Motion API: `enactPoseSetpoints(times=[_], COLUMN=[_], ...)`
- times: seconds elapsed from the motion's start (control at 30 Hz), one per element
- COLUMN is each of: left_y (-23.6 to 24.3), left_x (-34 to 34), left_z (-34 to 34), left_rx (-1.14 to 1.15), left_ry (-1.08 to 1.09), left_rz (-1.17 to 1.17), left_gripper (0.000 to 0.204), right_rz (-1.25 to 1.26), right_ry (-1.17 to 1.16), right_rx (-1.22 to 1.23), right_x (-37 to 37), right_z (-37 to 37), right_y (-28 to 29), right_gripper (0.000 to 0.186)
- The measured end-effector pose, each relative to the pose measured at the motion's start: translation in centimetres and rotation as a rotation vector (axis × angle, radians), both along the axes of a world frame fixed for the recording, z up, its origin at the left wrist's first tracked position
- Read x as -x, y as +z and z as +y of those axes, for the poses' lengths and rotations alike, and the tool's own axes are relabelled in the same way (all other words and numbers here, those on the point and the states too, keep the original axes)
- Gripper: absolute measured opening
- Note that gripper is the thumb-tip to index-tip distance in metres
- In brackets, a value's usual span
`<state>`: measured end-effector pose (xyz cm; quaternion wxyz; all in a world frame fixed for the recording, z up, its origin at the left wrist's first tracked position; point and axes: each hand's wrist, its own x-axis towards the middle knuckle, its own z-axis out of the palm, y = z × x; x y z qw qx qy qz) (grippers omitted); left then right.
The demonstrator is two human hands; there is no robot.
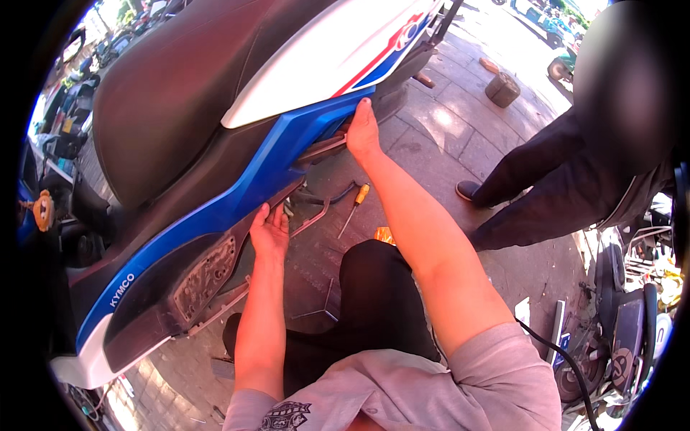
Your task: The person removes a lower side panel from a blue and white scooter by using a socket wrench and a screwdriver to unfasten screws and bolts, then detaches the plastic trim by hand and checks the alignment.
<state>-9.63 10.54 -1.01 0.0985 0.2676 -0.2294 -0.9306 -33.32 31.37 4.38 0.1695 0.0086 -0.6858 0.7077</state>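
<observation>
I am beside a scooter with a black seat (169,108), a white and red tail panel (309,54) and a blue side panel (277,158). My right hand (363,129) grips the rear part of the blue panel under the white one, thumb upward, some fingers hidden behind it. Lower and forward, my left hand (269,230) has its palm up and fingers curled at the panel's lower edge. A yellow-handled screwdriver (359,201) lies on the ground between my arms. A metal wrench-like tool (323,305) lies by my knee.
Another person's legs (539,187) stand close at my right. A dark block (503,90) and brick pieces (489,65) sit on the pavement behind them. Scooter parts and a vehicle (618,337) crowd the lower right, near a black cable (568,359). More vehicles line the left background.
</observation>
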Motion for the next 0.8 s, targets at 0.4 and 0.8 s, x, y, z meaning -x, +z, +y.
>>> enactPoseSetpoints(times=[0.4, 0.8], left_y=[-2.0, -4.6], left_x=[-2.8, -2.7], left_z=[-2.3, -2.4], left_rx=[0.047, 0.08], left_ry=[-0.008, 0.196], left_rz=[-0.026, 0.082], left_gripper=[0.016, 0.03], right_rz=[0.888, 0.311], right_ry=[0.529, 1.234], right_rx=[-0.543, -0.305], right_x=[-17.8, -17.1], right_z=[-6.9, -14.2], right_y=[7.1, 0.8], right_gripper=[0.023, 0.032])
